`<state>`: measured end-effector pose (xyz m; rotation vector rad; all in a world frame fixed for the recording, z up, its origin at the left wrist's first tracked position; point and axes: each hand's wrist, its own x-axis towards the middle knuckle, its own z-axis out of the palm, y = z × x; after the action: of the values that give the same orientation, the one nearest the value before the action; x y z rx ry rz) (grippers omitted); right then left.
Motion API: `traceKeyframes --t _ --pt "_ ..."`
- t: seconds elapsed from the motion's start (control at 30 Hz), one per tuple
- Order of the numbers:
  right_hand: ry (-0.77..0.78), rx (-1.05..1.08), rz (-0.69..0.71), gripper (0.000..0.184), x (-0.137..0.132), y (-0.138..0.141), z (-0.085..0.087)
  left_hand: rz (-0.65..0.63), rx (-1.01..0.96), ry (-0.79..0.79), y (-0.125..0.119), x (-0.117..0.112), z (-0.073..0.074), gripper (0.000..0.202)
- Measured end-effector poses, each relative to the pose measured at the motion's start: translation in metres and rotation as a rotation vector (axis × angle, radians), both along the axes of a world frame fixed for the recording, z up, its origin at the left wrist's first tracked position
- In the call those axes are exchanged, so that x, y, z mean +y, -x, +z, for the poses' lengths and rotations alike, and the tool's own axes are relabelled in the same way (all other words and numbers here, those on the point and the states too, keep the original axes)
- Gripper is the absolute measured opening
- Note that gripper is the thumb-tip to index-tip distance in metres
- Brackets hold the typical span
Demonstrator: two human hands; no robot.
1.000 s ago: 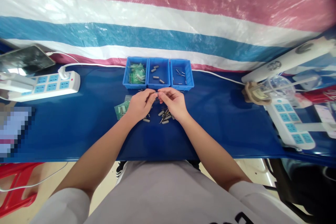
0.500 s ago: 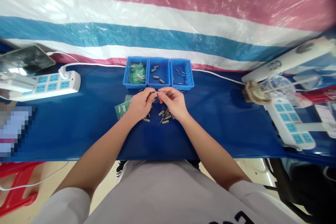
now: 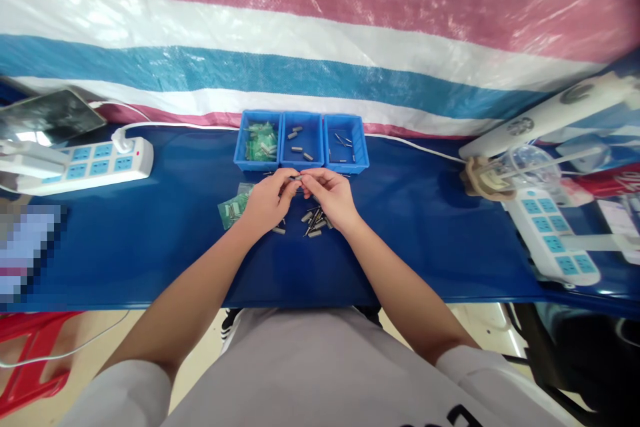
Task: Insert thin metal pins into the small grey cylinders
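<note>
Above the blue table, my left hand (image 3: 269, 200) and my right hand (image 3: 331, 196) meet fingertip to fingertip. Both are closed in a pinch on a small grey metal piece (image 3: 299, 178), mostly covered by the fingers. Just under my right hand lies a pile of short grey cylinders (image 3: 315, 234) and thin dark metal rods (image 3: 313, 219). Clear bags with green print (image 3: 233, 209) lie beside my left hand, with small metal parts in them. One more grey cylinder (image 3: 279, 231) sits on the table between the bags and the pile.
Behind my hands stand three blue bins: one with green-printed bags (image 3: 237, 155), one with several grey cylinders (image 3: 285, 155), one with thin metal pins (image 3: 365, 153). Power strips (image 3: 143, 159) (image 3: 555, 243) lie left and right. A phone (image 3: 30, 240) is at far left.
The view has shifted very slightly. My hands keep their pinch on the small metal piece, with only a small movement of the fingers.
</note>
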<state>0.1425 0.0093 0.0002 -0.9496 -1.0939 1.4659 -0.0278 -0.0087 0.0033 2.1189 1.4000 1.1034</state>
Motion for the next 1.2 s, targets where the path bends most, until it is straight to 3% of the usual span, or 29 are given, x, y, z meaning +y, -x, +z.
traceKeyframes --t 0.23,0.4,0.6,0.8,1.03,1.2 --pt "-0.079 -0.123 0.024 0.034 -0.0060 0.0008 0.0099 0.050 0.039 -0.037 0.0034 0.0010 0.0011 0.034" --pt "-0.049 -0.172 0.027 0.039 -0.0054 0.0022 0.0062 0.056 0.006 -0.074 0.0044 0.0016 0.0012 0.032" --pt "-0.018 -0.157 -0.021 0.041 -0.0014 0.0000 0.0023 0.000 -0.004 -0.077 -0.0013 -0.0013 0.0027 0.021" --pt "-0.011 -0.124 0.025 0.036 -0.0020 0.0011 0.0032 0.004 0.020 -0.066 -0.0012 -0.0002 -0.0003 0.022" --pt "0.037 -0.015 -0.031 0.038 -0.0031 0.0023 0.0067 0.017 0.068 -0.100 -0.0012 0.0002 0.0010 0.023" --pt "0.040 0.026 0.038 0.035 0.0000 -0.0002 0.0035 0.029 0.057 -0.039 0.0013 0.0017 0.0020 0.030"
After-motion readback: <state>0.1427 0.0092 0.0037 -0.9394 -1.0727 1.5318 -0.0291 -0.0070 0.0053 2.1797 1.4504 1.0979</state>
